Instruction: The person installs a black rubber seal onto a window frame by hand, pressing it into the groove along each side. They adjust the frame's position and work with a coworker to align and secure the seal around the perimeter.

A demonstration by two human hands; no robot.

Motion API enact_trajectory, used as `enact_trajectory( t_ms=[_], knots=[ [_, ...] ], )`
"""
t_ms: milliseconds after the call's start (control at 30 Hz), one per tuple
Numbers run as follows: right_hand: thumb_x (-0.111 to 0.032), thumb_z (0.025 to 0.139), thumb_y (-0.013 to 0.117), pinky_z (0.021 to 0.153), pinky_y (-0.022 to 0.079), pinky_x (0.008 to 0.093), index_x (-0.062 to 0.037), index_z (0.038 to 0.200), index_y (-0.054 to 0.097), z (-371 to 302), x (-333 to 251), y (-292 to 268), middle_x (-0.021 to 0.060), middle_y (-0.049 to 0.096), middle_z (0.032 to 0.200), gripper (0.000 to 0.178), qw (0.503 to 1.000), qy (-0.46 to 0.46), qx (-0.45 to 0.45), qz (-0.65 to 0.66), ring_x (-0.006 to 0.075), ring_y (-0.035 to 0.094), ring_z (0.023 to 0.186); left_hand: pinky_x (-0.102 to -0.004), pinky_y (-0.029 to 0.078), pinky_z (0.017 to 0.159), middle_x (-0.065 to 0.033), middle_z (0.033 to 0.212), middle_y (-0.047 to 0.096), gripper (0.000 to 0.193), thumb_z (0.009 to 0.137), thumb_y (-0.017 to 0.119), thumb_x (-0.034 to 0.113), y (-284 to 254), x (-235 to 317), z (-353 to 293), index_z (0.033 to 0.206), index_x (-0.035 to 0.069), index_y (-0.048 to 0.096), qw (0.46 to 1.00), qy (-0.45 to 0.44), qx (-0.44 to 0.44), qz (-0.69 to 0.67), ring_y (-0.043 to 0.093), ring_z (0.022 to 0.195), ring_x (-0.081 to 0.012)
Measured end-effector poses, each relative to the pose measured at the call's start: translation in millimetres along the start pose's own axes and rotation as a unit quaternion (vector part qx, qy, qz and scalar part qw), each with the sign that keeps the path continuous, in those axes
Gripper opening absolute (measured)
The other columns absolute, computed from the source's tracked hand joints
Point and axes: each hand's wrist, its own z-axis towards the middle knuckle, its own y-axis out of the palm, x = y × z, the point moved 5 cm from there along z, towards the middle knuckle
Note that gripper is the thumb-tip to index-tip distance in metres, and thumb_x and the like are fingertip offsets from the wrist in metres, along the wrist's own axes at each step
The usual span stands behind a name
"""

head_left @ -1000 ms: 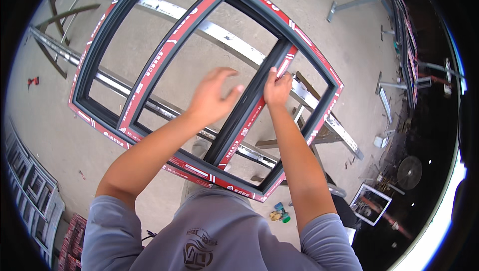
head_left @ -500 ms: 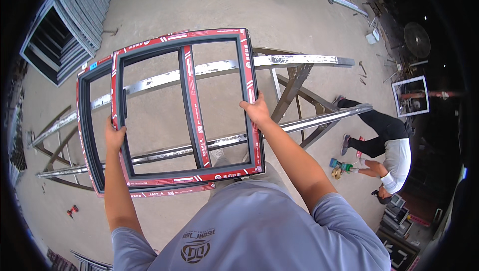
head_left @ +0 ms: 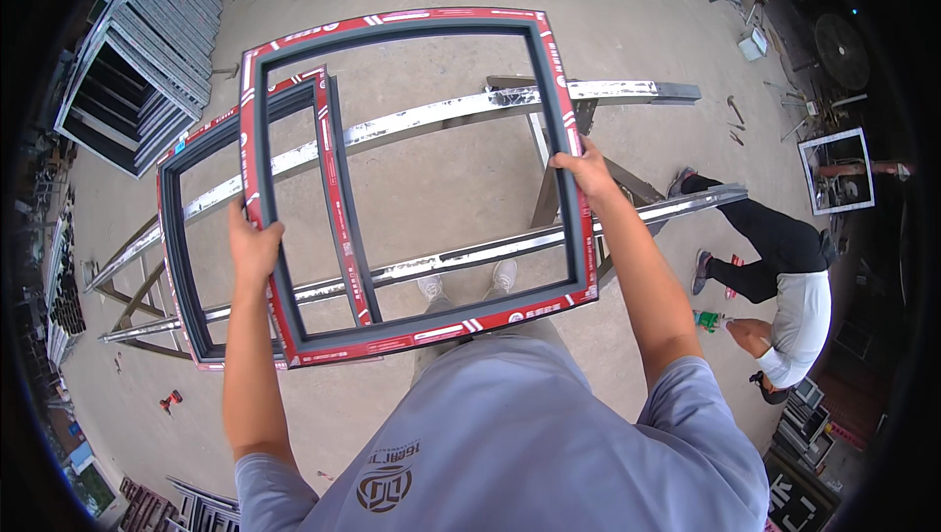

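With both hands I hold up a rectangular window frame (head_left: pixel 441 328), dark grey with red printed film on its faces. My left hand (head_left: pixel 255 246) grips its left side bar, the thumb on the inner edge. Closed on the right side bar, above its middle, is my right hand (head_left: pixel 591 174). Below and to the left, a second red-filmed window frame (head_left: pixel 174 238) lies across two metal rails; the held frame overlaps part of it in view.
The trestle rails (head_left: pixel 441 113) run left to right, on angled legs. At far left stand several stacked grey frames (head_left: pixel 157 32). A red drill (head_left: pixel 171 401) lies on the floor. A co-worker (head_left: pixel 804 316) bends at right, near a green tool (head_left: pixel 708 319). Beyond is a white-edged frame (head_left: pixel 867 169).
The held frame has moved right and up in view, off the second frame, uncovering more of that frame's right-hand bar. Both hands have kept their grip. The co-worker's green tool has shifted slightly.
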Motion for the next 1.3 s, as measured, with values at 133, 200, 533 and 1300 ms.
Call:
enact_trajectory(
  t_ms=[133, 200, 533, 1300],
  knots=[
    [-0.018, 0.067, 0.079, 0.073, 0.054, 0.0347, 0.0058, 0.138, 0.052, 40.7, -4.0, -95.9, 0.0115, 0.067, 0.099, 0.080, 0.999, 0.015, -0.008, -0.031, 0.0209, 0.064, 0.081, -0.0419, 0.048, 0.102, -0.0227, 0.127, 0.060, 0.070, 0.071, 0.074, 0.006, 86.9, 68.1, -18.2, 0.136, -0.004, 0.049, 1.000, 0.023, 0.009, -0.018, 0.062, 0.117, -0.0365],
    [-0.017, 0.069, 0.078, 0.068, 0.053, 0.0341, 0.0048, 0.137, 0.054, 57.2, 0.4, -132.7, 0.0097, 0.066, 0.094, 0.075, 0.999, 0.010, 0.014, -0.041, 0.0195, 0.063, 0.075, -0.0433, 0.049, 0.103, -0.0225, 0.130, 0.057, 0.073, 0.071, 0.074, 0.008, 126.8, 82.7, -27.1, 0.138, -0.003, 0.048, 1.000, -0.018, 0.003, 0.010, 0.060, 0.120, -0.0396],
    [-0.012, 0.070, 0.077, 0.073, 0.054, 0.0336, 0.0073, 0.139, 0.052, 106.9, 71.0, -208.8, 0.0104, 0.068, 0.099, 0.075, 0.999, -0.012, 0.008, -0.048, 0.0196, 0.065, 0.081, -0.0433, 0.047, 0.106, -0.0269, 0.130, 0.056, 0.080, 0.068, 0.077, 0.008, 240.3, 72.5, -65.6, 0.139, -0.009, 0.044, 0.998, -0.046, -0.035, -0.007, 0.058, 0.121, -0.0411],
    [-0.020, 0.077, 0.072, 0.074, 0.052, 0.0353, 0.0025, 0.124, 0.062, 153.5, 111.6, -236.2, 0.0089, 0.068, 0.094, 0.053, 0.972, -0.049, 0.016, -0.227, 0.0217, 0.064, 0.081, -0.0529, 0.047, 0.101, -0.0255, 0.132, 0.051, 0.069, 0.072, 0.071, 0.003, 289.3, 55.8, -104.9, 0.134, -0.002, 0.042, 0.995, -0.090, -0.020, 0.036, 0.053, 0.113, -0.0503]
  ],
)
